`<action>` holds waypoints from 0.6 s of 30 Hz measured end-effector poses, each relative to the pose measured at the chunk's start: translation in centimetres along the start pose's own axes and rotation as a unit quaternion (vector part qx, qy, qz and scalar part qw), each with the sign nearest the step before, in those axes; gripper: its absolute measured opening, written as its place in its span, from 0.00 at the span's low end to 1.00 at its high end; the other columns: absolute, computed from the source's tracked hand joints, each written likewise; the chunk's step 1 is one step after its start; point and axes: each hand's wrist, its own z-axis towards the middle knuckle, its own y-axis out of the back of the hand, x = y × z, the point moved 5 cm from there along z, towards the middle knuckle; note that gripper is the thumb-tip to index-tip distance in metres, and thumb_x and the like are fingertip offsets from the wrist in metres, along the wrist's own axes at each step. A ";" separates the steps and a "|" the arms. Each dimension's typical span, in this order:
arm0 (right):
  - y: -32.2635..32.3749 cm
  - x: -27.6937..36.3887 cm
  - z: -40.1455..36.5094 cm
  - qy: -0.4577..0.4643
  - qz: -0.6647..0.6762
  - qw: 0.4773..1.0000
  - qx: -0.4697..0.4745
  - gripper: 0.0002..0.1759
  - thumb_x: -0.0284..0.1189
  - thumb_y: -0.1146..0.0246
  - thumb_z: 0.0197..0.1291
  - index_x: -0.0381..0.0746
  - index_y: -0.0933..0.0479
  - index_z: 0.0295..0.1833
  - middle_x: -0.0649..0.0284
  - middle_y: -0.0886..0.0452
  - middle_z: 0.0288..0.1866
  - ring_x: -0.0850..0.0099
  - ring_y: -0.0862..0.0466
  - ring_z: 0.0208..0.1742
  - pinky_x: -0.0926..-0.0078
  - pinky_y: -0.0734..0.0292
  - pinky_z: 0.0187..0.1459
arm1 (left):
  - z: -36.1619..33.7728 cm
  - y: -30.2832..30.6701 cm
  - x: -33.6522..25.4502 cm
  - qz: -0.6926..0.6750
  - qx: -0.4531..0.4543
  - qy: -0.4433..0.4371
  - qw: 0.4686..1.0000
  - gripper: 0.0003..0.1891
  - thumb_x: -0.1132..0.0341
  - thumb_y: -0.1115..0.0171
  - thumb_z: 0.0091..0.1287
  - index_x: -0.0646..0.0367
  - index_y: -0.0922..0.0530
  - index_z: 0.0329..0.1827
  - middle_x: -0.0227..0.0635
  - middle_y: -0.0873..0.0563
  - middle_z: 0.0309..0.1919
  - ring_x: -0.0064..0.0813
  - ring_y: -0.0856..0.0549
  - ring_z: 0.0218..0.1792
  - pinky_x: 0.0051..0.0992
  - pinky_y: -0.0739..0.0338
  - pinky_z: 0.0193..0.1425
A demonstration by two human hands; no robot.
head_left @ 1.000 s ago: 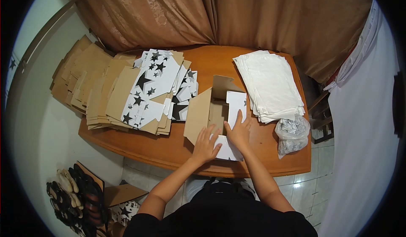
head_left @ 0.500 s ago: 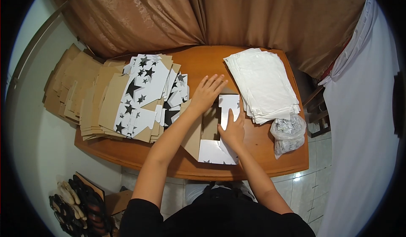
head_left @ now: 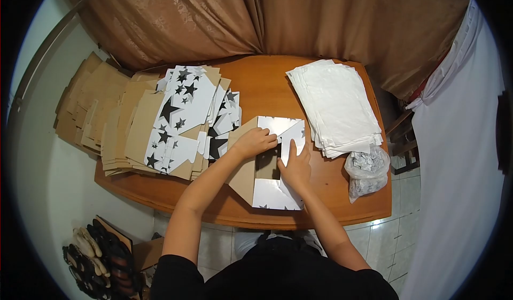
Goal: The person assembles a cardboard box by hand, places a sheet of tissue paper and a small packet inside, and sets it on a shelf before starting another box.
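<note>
Clearly the box [head_left: 270, 195] is light and bendy, so my left hand [head_left: 255, 141] closes its grip on the flap [head_left: 279, 124] near the crease, right hand [head_left: 295, 166] flat, open.

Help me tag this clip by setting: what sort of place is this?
Probably a room at home used for folding boxes: a wooden table against brown curtains, stacks of flat star-printed box blanks, and shoes on the floor.

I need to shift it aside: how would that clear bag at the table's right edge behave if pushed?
The clear bag looks soft and slumped, so it would likely deform rather than slide cleanly. It sits close to the table edge, so an outward push might tip it off.
</note>
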 end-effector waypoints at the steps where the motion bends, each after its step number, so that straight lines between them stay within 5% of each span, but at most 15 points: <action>1: 0.2 0.0 0.0 -0.002 0.003 1.000 0.004 0.41 0.44 0.37 0.53 0.40 0.42 0.70 0.32 0.50 0.68 0.41 0.41 0.66 0.55 0.25 0.50 | 0.1 -0.1 0.0 -0.001 0.002 0.005 1.000 0.04 0.67 0.43 0.55 0.53 0.25 0.33 0.27 0.23 0.32 0.27 0.21 0.35 0.26 0.23 0.36; 14: 2.1 -0.6 0.3 0.065 0.024 0.998 0.001 0.41 0.37 0.31 0.45 0.43 0.37 0.67 0.35 0.44 0.65 0.41 0.33 0.59 0.54 0.29 0.55 | 0.8 -1.1 -2.7 0.027 -0.029 -0.007 0.999 0.10 0.69 0.41 0.50 0.61 0.22 0.35 0.31 0.20 0.28 0.26 0.20 0.28 0.25 0.22 0.30; 18: 3.2 -1.4 1.6 0.133 0.024 0.986 0.100 0.41 0.33 0.30 0.39 0.52 0.33 0.64 0.42 0.38 0.62 0.45 0.34 0.61 0.54 0.37 0.62 | 0.4 -0.5 -4.9 0.022 0.006 0.064 0.998 0.06 0.70 0.41 0.50 0.59 0.23 0.30 0.33 0.21 0.27 0.27 0.19 0.28 0.25 0.22 0.29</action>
